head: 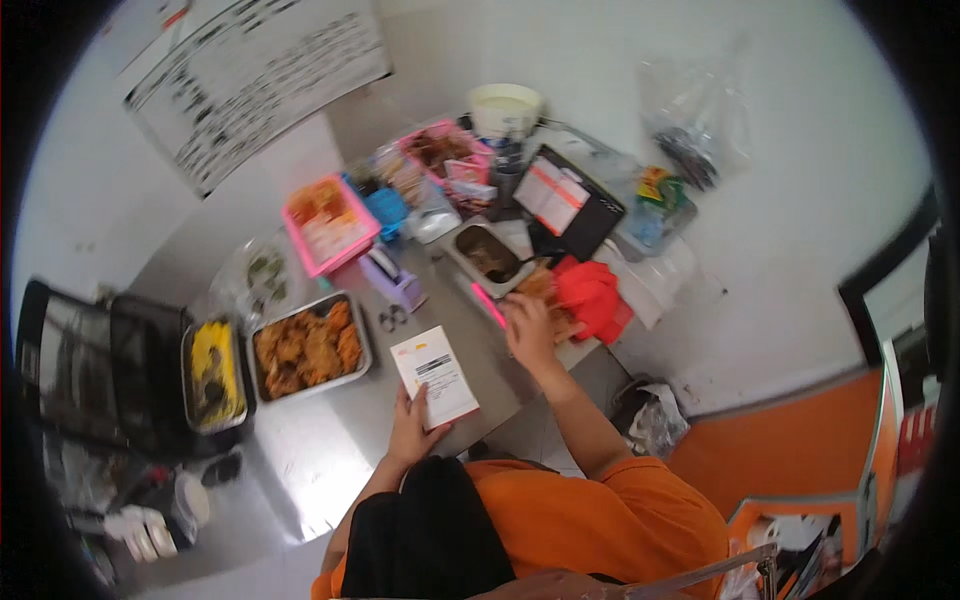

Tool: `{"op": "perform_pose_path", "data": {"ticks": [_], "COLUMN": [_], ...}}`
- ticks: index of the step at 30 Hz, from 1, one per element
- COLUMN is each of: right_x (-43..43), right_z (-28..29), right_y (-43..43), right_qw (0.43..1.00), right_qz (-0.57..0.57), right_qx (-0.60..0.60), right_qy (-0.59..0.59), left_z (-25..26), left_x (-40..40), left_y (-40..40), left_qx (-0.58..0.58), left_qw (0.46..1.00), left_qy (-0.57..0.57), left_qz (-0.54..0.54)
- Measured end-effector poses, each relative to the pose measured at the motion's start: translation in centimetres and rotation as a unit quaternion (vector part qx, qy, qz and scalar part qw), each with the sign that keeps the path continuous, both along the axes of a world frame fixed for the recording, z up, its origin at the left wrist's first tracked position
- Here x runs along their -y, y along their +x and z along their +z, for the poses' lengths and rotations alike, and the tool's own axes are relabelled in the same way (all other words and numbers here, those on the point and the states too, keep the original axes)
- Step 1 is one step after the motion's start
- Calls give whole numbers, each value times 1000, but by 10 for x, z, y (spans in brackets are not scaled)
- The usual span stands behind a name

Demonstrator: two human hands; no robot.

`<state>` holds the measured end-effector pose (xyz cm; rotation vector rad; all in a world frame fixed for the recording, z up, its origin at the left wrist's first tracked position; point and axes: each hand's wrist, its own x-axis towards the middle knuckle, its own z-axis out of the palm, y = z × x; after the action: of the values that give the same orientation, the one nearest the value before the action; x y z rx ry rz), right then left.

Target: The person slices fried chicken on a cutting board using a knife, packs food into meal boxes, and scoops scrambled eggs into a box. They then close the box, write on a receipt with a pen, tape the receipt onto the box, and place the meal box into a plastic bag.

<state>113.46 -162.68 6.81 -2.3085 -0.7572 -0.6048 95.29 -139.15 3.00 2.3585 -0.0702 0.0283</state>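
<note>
My left hand (412, 431) grips the lower left edge of a flat white paper box or packet (442, 397), which bears printed writing and has a red lower edge. The packet is above the steel table (300, 457). My right hand (529, 330) reaches over a pink-edged container (489, 304) of tan-brown items (536, 283), too blurred to name. Its fingers are bent, and whether they hold anything is hidden. Right of that hand lies a bunched red plastic bag or cloth (592, 296). Just beyond the fingers is a steel pan (486, 255) with dark liquid and a utensil.
To the left are a steel tray of fried chicken (307, 349), a pan of yellow food (214, 367) and a black appliance (112, 367). Scissors (391, 318) and a purple tape dispenser (394, 281) lie ahead. Pink baskets (330, 262) and a black tablet-like device (589, 232) stand behind.
</note>
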Motion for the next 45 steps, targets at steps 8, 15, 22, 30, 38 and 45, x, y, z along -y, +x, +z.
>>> {"op": "perform_pose_path", "data": {"ticks": [8,15,22,30,38,45], "right_x": [281,358,328,382,182,122], "right_z": [-54,-73,-47,-62,142,163], "right_y": [105,163,201,204,206,235], "right_qw": [875,874,742,750,952,976], "right_qz": [-480,-458,-560,-571,-128,-176], "right_qx": [33,-159,-340,-333,268,90], "right_qy": [60,7,-140,1,-69,-87], "left_z": [-2,-35,1,-6,23,107], "left_x": [24,-16,-74,-75,-29,23], "left_y": [12,16,74,116,66,58], "left_qx": [79,-76,-28,-33,-62,-36], "left_qw": [996,820,526,571,715,865], "left_qy": [33,-460,-799,-765,-592,-486], "left_qz": [36,332,290,296,368,116]}}
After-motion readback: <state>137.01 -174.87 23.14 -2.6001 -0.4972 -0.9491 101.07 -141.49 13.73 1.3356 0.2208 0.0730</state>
